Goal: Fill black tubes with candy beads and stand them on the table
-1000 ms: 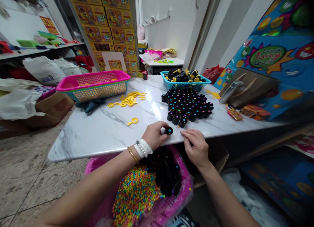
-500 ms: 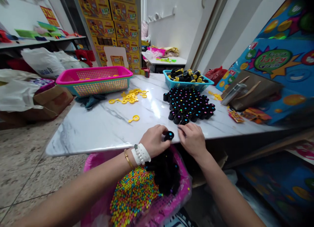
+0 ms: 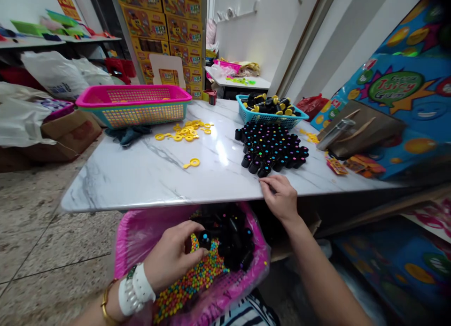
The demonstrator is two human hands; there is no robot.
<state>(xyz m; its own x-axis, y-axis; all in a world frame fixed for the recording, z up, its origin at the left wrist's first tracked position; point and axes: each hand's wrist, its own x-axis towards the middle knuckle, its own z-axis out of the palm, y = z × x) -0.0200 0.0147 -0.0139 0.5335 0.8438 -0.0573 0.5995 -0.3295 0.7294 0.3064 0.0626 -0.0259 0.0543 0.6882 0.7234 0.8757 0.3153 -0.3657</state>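
Note:
Over the pink lined basket (image 3: 121, 241) below the table edge, my left hand (image 3: 172, 255) grips a small black tube (image 3: 205, 239) with a blue dot on its end. Beneath it lie many coloured candy balls (image 3: 176, 291) and a heap of black tubes (image 3: 234, 236). At the table's front edge my right hand (image 3: 281, 194) is closed, thumb and fingertips pressed together; whatever they may hold is hidden. Just beyond those fingertips stands a dense cluster of upright black tubes (image 3: 271, 145) with coloured dots on top.
On the marble-patterned table (image 3: 141, 175) lie yellow ring-handled pieces (image 3: 186, 131) and one lone yellow ring piece (image 3: 193, 163). Farther back are a pink-and-teal basket (image 3: 137, 110) and a blue basket (image 3: 275, 117) of yellow-capped black tubes. A brown paper bag (image 3: 366, 133) stands at right.
My left hand has moved from the table edge down and left over the pink basket, still holding a black tube. My right hand stays by the cluster.

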